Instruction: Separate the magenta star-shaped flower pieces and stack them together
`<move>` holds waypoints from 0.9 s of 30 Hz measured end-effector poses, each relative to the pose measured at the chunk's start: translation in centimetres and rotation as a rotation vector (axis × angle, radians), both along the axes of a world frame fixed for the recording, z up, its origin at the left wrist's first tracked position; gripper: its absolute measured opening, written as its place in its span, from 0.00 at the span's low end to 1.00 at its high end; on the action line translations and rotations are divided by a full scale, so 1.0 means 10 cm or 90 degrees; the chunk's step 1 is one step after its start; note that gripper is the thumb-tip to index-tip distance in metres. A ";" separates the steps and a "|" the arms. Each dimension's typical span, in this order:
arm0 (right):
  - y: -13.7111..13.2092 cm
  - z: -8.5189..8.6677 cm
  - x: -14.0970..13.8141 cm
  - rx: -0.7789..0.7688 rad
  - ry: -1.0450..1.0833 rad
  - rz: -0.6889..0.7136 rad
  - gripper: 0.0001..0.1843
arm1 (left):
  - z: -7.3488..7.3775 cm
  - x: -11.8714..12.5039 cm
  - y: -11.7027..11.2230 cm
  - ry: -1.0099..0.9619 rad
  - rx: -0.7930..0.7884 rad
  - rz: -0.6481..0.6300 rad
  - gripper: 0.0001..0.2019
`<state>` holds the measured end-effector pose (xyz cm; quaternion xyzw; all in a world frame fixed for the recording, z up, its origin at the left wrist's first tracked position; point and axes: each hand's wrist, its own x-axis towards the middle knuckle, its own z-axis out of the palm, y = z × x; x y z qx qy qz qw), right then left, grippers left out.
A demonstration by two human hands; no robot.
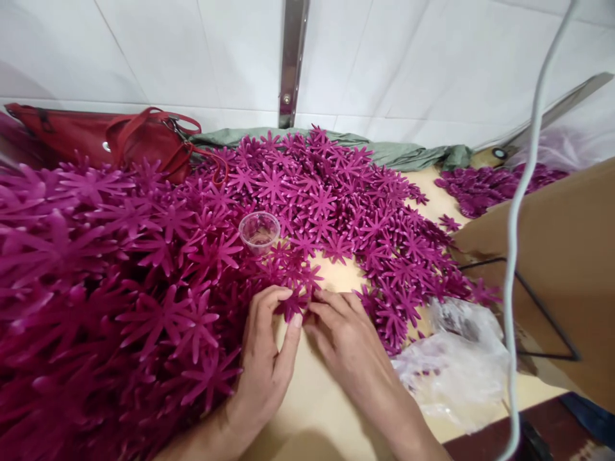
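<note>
A large heap of magenta plastic flower pieces covers the left and middle of the tan table. My left hand and my right hand meet near the table's front, both pinching one magenta flower piece between fingertips and thumbs. The fingers of each hand are curled together on it. A small clear plastic cup stands among the flowers just beyond my hands.
A red bag lies at the back left by the white wall. A green cloth runs along the back. A brown cardboard box stands at right, with a crumpled clear plastic bag and a grey cable before it.
</note>
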<state>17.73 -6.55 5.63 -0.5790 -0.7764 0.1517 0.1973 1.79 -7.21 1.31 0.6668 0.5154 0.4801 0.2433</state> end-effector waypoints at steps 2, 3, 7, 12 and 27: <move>0.04 0.11 0.05 -0.014 0.028 -0.017 0.09 | 0.00 0.01 0.00 0.031 -0.014 -0.024 0.18; 0.08 0.15 0.08 -0.006 0.024 -0.030 0.10 | 0.00 0.01 0.00 0.053 -0.027 -0.047 0.18; 0.36 0.12 0.08 0.072 -0.057 -0.096 0.13 | 0.01 0.03 0.00 0.141 -0.056 -0.107 0.16; 0.55 -0.11 -0.01 0.054 -0.108 -0.089 0.15 | -0.01 0.03 -0.01 0.187 -0.033 -0.097 0.17; 0.37 0.17 0.13 -0.120 0.256 -0.006 0.13 | 0.09 0.05 -0.10 0.236 0.136 -0.377 0.12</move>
